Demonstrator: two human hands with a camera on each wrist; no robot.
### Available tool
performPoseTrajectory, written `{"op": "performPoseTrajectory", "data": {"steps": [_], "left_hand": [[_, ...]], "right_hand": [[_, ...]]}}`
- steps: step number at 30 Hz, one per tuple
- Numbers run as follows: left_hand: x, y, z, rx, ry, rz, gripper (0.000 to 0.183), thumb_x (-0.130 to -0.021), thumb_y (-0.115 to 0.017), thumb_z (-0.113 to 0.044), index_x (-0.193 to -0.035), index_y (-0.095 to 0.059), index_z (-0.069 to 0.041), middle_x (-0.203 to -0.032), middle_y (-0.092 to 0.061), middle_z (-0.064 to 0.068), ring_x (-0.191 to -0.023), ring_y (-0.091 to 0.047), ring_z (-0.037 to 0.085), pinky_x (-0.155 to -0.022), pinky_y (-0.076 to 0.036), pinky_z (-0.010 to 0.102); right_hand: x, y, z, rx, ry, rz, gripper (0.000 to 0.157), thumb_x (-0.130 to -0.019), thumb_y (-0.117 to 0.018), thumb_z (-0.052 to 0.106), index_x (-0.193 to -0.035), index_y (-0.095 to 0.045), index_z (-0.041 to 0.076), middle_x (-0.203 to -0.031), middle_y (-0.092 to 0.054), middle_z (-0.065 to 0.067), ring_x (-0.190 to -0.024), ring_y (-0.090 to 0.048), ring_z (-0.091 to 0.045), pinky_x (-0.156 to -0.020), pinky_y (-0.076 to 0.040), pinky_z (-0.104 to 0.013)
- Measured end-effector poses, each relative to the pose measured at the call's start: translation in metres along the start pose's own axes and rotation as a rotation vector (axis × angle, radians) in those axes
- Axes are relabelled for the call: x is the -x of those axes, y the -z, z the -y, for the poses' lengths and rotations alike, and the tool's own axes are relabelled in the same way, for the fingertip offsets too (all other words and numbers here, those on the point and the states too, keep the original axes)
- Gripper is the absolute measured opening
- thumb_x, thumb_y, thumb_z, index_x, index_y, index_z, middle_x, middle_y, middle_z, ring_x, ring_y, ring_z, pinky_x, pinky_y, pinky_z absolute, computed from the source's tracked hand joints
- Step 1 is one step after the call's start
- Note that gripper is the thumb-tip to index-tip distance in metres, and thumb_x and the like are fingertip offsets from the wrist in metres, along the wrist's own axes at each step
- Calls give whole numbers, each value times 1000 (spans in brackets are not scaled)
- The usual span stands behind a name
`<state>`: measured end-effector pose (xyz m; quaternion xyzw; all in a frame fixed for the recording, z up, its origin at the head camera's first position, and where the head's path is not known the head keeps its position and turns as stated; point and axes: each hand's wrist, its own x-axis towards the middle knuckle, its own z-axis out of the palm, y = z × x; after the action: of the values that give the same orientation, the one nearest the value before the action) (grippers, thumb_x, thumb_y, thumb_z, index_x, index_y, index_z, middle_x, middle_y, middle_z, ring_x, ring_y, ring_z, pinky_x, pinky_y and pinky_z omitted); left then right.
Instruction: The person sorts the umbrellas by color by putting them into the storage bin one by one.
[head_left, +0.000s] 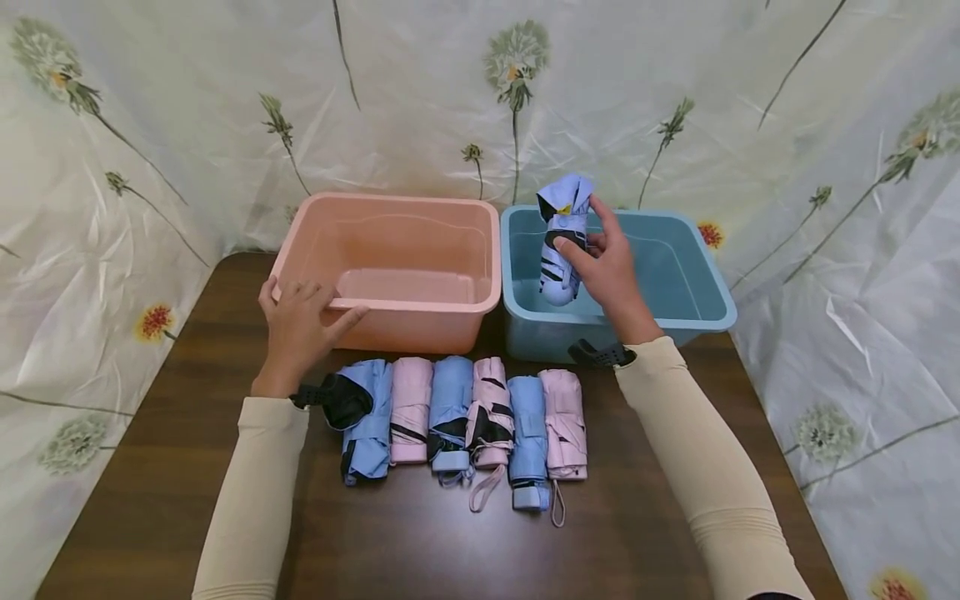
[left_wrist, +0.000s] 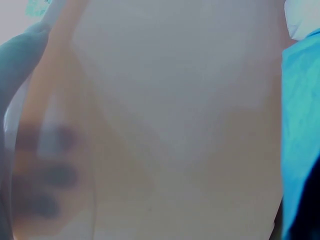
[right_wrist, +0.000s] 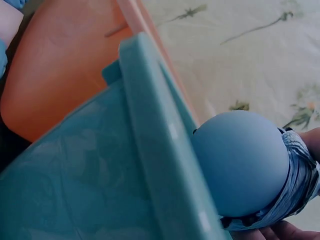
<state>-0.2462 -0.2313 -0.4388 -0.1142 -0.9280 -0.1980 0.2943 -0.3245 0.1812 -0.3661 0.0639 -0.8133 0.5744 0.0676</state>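
My right hand (head_left: 611, 267) grips a folded blue umbrella (head_left: 566, 237) around its middle, with the thumb across its front. The umbrella stands nearly upright over the blue bin (head_left: 697, 321), its rounded handle end down. In the right wrist view, that pale blue end (right_wrist: 242, 162) shows close by the bin's rim. My left hand (head_left: 296, 329) holds the front rim of the pink bin (head_left: 405, 321), fingers over the edge. Through the bin's wall (left_wrist: 180, 100), the left wrist view shows dark finger shapes; the thumb (left_wrist: 22, 57) is outside.
Several folded umbrellas lie side by side in front of the bins, blue ones (head_left: 528, 433) alternating with pink ones (head_left: 566, 421). Both bins stand next to each other at the back of the dark wooden table (head_left: 450, 558). A flowered curtain (head_left: 420, 100) hangs behind.
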Motion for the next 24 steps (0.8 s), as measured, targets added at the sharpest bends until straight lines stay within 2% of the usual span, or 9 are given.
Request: {"op": "performPoseTrajectory", "data": {"steps": [8,13,24], "left_hand": [[1,1,1,10,10,10,45,-78,-73,-52,-84,-62,-8,-84,-60,11,-94,-51,31,-109,-5,60],[1,-1,1,12,8,6,47,-78,-72,-54,-83,-61,-8,-81,-58,10,-91,-51,31,-108,-6,61],[1,-2,-1,18,1,-10,45,-78,-74,-51,-82,-60,-9,-78,-56,9,-90,-51,31,-108,-6,61]], "right_hand": [[-12,-11,-14,-30,-97,45,75,-88,-70,39,-148,-25,43,-122,-56,-15,-106,-58,-25,-92,-48,-48],[-15,-10,-18,1,-201,91,77,-89,-68,38,-149,-19,42,-129,-48,-15,-112,-52,-27,-92,-46,-49],[-23,-11,-25,87,-379,200,84,-93,-65,22,-155,-8,27,-145,-33,-17,-121,-46,-34,-101,-40,-53]]}}
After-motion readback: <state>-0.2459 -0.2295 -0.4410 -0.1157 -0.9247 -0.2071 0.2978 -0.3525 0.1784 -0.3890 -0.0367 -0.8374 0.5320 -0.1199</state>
